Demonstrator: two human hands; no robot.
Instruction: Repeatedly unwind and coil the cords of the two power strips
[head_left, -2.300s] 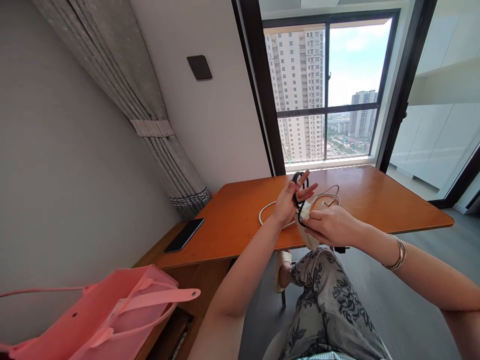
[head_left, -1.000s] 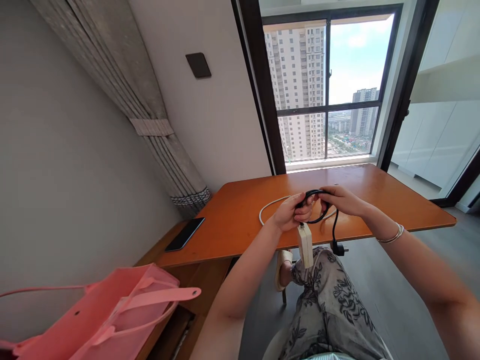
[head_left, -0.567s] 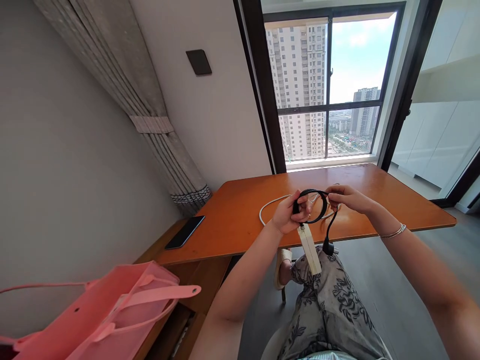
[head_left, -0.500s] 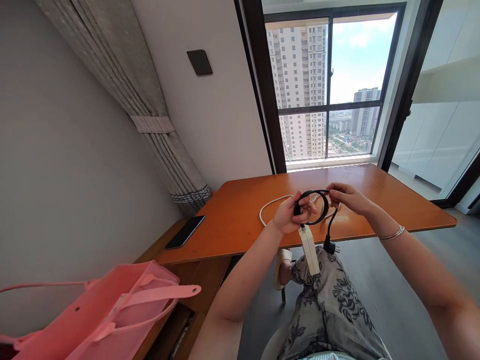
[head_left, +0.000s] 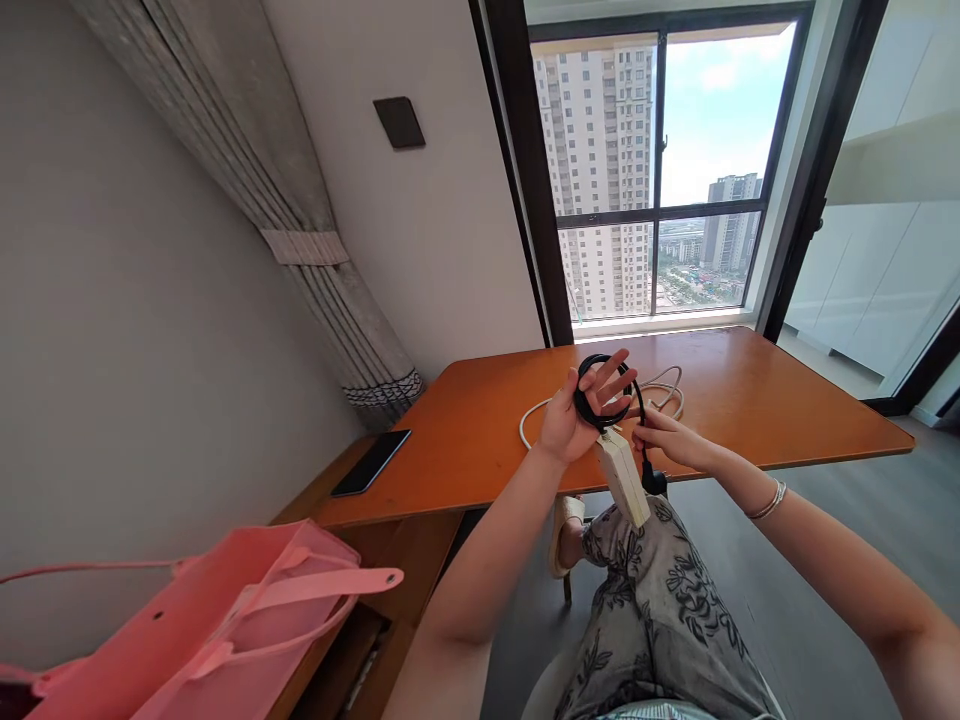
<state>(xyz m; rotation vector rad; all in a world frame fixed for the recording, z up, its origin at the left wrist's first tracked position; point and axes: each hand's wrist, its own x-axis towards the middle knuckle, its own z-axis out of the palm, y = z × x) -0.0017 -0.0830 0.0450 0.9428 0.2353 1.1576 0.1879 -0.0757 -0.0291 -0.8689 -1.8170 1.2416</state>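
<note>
A coil of black power cable (head_left: 582, 404) loops around my left hand (head_left: 577, 415), held at the thumb while the fingers spread through the loop. Below it dangles a cream-coloured power adapter (head_left: 624, 480), over my knees at the table's edge. With fingertips closed, my right hand (head_left: 669, 438) grips the cable's loose stretch just above its black plug (head_left: 654, 481). A thin white cord (head_left: 666, 385) lies in loops on the table behind both hands, partly hidden by them.
The brown table (head_left: 465, 430) spans the space before me. A dark phone or tablet (head_left: 371, 463) lies at its left end. A pink bag (head_left: 255, 600) stands at the lower left on a wooden cabinet. A window (head_left: 660, 215) is behind the table.
My left hand has turned, and its fingers have spread inside the cable coil. My right hand has moved left and down along the cable, closer to the adapter.
</note>
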